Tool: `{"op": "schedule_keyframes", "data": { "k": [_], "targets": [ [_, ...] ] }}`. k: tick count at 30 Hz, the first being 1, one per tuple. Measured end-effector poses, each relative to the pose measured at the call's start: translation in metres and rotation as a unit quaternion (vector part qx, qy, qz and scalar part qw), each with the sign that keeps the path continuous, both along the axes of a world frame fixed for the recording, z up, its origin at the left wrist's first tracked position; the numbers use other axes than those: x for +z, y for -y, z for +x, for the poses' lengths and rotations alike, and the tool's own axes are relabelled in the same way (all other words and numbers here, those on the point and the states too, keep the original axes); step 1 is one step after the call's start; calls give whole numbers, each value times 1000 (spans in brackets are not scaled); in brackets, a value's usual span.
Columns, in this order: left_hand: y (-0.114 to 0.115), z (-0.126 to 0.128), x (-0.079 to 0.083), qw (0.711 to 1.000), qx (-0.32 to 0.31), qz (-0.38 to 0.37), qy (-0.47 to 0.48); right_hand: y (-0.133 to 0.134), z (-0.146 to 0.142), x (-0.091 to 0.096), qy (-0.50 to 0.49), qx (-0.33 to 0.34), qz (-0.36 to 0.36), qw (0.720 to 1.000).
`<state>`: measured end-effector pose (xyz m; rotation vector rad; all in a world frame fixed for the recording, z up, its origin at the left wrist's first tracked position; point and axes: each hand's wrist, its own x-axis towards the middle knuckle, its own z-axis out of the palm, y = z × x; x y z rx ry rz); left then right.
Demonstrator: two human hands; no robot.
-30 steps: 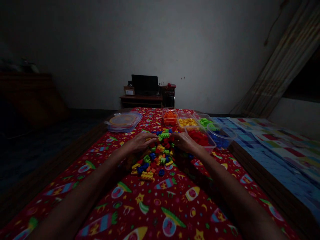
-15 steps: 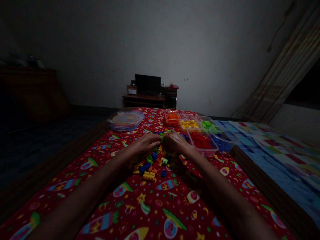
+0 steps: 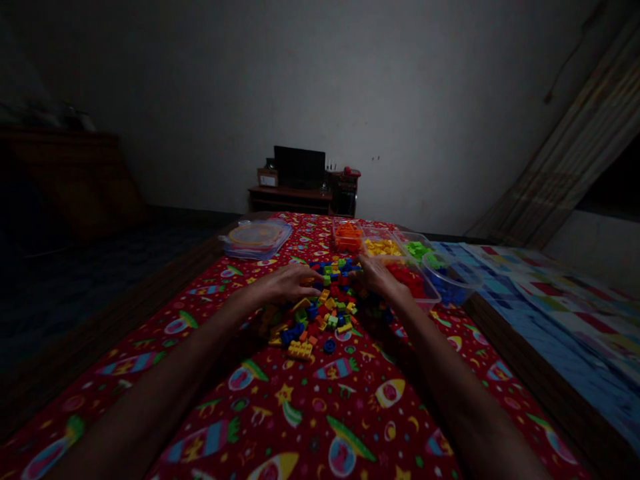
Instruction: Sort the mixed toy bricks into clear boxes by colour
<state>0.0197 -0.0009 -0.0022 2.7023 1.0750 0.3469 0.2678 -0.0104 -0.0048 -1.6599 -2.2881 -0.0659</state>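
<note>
Five see-through plastic containers, bunched together on the right side of the table: one box of orange bricks (image 3: 335, 244), one box of yellow bricks (image 3: 376, 233), one box of green bricks (image 3: 413, 235), one bigger box of red bricks (image 3: 428, 304) nearer the camera, plus one round tub of blue bricks (image 3: 473, 277) at the far right. One flat stack of clear plastic lids (image 3: 256, 237) over on the left, too dim to count properly. One red cloth printed with rockets and planets (image 3: 310, 413) under the lot, and one black flat-screen monitor (image 3: 300, 168) way back by the wall. Two bare hands in play. Left hand (image 3: 285, 283) at the left edge of the mess, thumb and forefinger apart with a visible gap. Right hand (image 3: 379, 275) on the opposite edge, just beside the red box, fingers curled down in shadow, so honestly can't tell whether pinched on anything. Now for the star of the show: one loose heap of small plastic toy bricks (image 3: 345, 308), sitting on the cloth between both hands. Way too many to count. Red, blue, green, yellow and orange all jumbled, mostly chunky and studded, lying at every angle. At the near edge, one long yellow studded brick (image 3: 300, 351) and, just right of that, one round blue piece (image 3: 329, 346).
</note>
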Motion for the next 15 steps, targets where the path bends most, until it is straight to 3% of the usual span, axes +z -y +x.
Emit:
{"op": "schedule_keyframes", "data": {
  "k": [4,10,15],
  "targets": [
    [-3,-4,-5,999,-37,0,-34,-1,-4,-8,49,31,-34,998],
    [-5,-7,-1,1000,11,-5,15,4,-6,2,-18,22,73,997],
    [0,-9,7,996,59,-52,44,12,-29,12,-46,94,30,994]
  ]
}}
